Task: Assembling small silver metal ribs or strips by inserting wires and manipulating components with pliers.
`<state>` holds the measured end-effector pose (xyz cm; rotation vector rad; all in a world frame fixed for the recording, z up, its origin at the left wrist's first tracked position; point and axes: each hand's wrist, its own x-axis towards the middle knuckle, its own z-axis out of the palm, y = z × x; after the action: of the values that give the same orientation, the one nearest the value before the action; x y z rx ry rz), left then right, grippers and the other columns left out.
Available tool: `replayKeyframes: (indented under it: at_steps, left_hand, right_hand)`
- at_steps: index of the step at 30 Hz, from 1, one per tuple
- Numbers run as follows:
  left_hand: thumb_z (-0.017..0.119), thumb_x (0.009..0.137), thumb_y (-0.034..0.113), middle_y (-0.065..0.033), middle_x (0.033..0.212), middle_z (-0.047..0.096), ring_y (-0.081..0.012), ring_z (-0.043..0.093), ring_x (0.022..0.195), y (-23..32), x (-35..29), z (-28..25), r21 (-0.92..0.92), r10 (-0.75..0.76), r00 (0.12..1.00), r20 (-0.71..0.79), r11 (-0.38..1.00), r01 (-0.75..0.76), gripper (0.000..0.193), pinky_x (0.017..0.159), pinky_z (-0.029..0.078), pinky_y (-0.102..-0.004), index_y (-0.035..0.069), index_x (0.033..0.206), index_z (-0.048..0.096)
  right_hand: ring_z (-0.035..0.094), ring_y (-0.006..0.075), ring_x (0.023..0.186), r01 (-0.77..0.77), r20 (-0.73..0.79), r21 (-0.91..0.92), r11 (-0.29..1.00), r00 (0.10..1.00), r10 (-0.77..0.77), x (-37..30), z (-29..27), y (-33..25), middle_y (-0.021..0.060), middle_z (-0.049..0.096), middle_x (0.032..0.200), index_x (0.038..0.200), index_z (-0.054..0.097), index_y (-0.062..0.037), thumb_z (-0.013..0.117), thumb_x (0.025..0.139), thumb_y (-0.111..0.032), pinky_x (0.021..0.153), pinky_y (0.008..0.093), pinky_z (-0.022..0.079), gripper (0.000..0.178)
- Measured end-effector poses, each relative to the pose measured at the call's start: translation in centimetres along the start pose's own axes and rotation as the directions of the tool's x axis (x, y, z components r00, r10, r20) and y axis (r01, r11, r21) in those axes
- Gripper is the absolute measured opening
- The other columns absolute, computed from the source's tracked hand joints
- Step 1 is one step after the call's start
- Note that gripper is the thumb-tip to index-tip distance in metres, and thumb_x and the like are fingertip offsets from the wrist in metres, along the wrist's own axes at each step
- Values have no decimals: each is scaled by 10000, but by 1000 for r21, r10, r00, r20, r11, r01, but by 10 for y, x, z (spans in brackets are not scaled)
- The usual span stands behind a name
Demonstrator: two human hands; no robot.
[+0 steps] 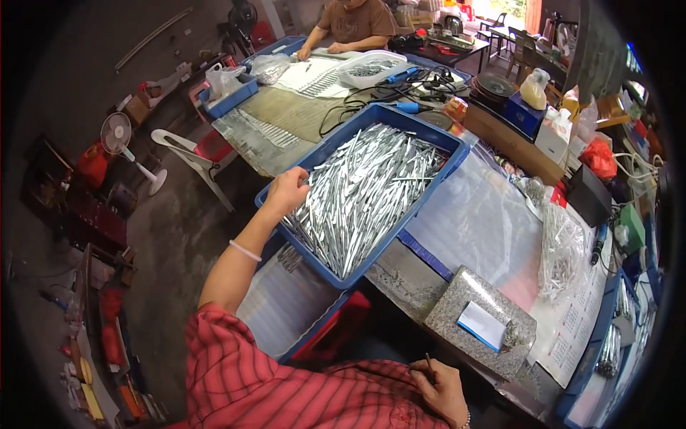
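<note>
A big blue tray [332, 275] is heaped with slim, shiny metal strips [368, 186], too jumbled to tell their exact kind. My left hand [287, 191] is at the tray's left rim with its fingers curled down towards the strips. Whether it grips the rim or a strip is hidden. Low in the view, close to my body, my right hand [441, 392] is closed with thumb and fingers together. A thin dark strip [429, 361] sticks up from it. To the right of that hand, a speckled stone slab [457, 300] carries a small white-and-blue pad [482, 325].
Below the tray's left side sits another blue bin [286, 314] with some metal pieces. A clear bag of strips [561, 250] lies at the right. Across the table a person [357, 25] works beside a white tub [371, 70]. Black cables [350, 107] lie behind the tray.
</note>
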<state>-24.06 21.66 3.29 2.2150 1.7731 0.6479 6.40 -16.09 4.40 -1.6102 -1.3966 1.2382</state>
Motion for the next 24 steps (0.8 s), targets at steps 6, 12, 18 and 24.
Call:
replayKeyframes:
  at_steps: [6,12,18,24]
  left_hand:
    - [589,725,65,-242,977,639,-414,602,952,-5,23,27,302,-97,993,70,950,72,369,813,463,-481,53,1088,526]
    - [601,738,57,-273,939,629,-444,599,923,-1,21,28,347,-116,990,80,934,82,393,796,455,-503,49,1090,427]
    - [613,739,51,-298,877,621,-471,601,851,6,6,19,256,44,999,6,966,-45,411,753,450,-537,20,1072,374]
    - [548,789,-28,-106,753,572,-206,596,631,52,-41,-9,-322,226,964,-142,910,-261,419,589,480,-315,1,1176,390]
  right_hand:
    - [649,200,671,69,-15,-39,997,997,-69,3,1,5,131,649,778,922,639,3,663,821,-87,603,272,484,137]
    - [659,232,711,58,10,-38,998,998,-57,6,1,6,142,658,808,934,637,7,673,818,-101,627,282,494,162]
    - [658,245,710,136,3,-28,990,991,-136,5,0,14,144,661,819,944,637,2,670,826,-126,623,290,497,177]
    - [632,208,636,109,52,-4,994,993,-108,7,-8,9,134,655,788,950,641,-6,654,839,-135,572,278,477,171]
